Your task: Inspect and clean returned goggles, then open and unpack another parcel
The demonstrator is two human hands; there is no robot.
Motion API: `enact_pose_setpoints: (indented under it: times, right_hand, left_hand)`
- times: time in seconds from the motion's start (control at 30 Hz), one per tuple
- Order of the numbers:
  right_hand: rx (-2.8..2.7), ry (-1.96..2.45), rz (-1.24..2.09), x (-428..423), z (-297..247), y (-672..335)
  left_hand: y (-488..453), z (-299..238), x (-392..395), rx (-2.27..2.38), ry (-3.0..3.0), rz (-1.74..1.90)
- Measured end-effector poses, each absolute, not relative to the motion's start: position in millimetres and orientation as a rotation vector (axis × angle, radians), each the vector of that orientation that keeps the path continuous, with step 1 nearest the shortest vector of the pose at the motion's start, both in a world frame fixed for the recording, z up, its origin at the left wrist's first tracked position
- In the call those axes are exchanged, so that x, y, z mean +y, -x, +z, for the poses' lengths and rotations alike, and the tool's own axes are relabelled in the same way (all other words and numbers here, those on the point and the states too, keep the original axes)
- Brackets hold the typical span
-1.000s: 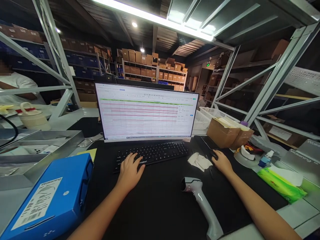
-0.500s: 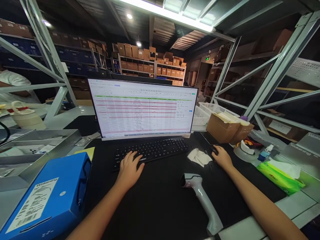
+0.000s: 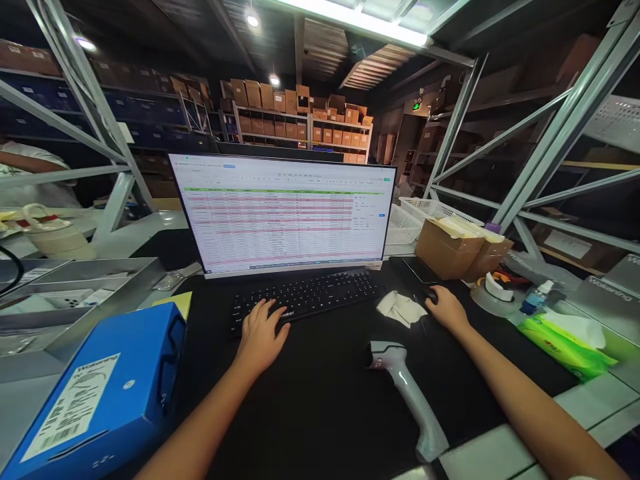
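Note:
My left hand (image 3: pixel 260 338) lies with spread fingers on the left end of a black keyboard (image 3: pixel 320 291). My right hand (image 3: pixel 447 308) is curled over a dark computer mouse (image 3: pixel 429 295), mostly hidden under the fingers. A monitor (image 3: pixel 285 213) behind the keyboard displays a spreadsheet with green and pink rows. Between the keyboard and my right hand is a crumpled white tissue (image 3: pixel 401 309). A grey handheld barcode scanner (image 3: pixel 407 393) rests on the black desk mat (image 3: pixel 310 407), its head towards the monitor.
At left stand a blue box (image 3: pixel 100 387) with a label and grey trays (image 3: pixel 115 283). On the right are cardboard boxes (image 3: pixel 445 250), a tape roll (image 3: pixel 493 300), a spray bottle (image 3: pixel 536 298) and a green tissue pack (image 3: pixel 565 347). Another person's arm (image 3: pixel 35 160) shows far left.
The view has shifted slightly, so the desk items sit a little differently in frame. Both hands keep their places on the keyboard and the mouse.

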State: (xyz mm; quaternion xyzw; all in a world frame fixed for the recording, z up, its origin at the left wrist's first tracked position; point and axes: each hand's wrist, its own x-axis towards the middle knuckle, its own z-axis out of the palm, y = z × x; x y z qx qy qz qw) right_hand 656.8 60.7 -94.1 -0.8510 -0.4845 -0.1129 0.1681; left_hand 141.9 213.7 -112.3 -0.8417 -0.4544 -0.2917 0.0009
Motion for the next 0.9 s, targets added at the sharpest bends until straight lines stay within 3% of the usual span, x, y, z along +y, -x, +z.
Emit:
enact_pose_setpoints:
  times: [0.9]
  right_hand:
    - [-1.478,2.414,-0.325,59.4,-95.5,-656.1]
  left_hand:
    - [-142.4,-112.7,212.3,-1.431,2.646,-0.93]
